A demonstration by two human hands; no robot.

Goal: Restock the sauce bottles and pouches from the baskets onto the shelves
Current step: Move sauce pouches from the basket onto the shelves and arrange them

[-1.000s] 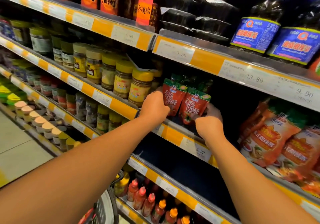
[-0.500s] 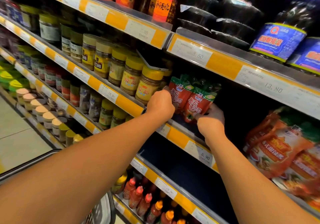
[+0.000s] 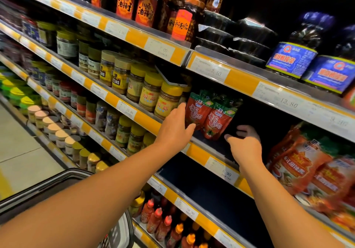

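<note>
Two red tomato-sauce pouches (image 3: 210, 114) with green tops stand upright on the middle shelf (image 3: 197, 152), just right of the yellow-lidded jars. My left hand (image 3: 175, 128) is spread, fingers straight, its thumb beside the left pouch's lower edge, holding nothing. My right hand (image 3: 244, 145) hovers to the right of the pouches over bare dark shelf, fingers loosely extended and empty. A basket's dark rim (image 3: 63, 182) shows at the bottom left under my left arm.
Yellow-lidded jars (image 3: 167, 102) crowd the shelf left of the pouches. Large orange sauce bags (image 3: 301, 163) lie to the right. Dark bottles and blue-labelled jugs (image 3: 290, 59) fill the top shelf. Red-capped bottles (image 3: 155, 219) stand on the bottom shelf. Dark bare shelf lies below my right arm.
Both hands have let go of the two red pouches and drawn back slightly with fingers spread. The pouches now stand on the shelf on their own.
</note>
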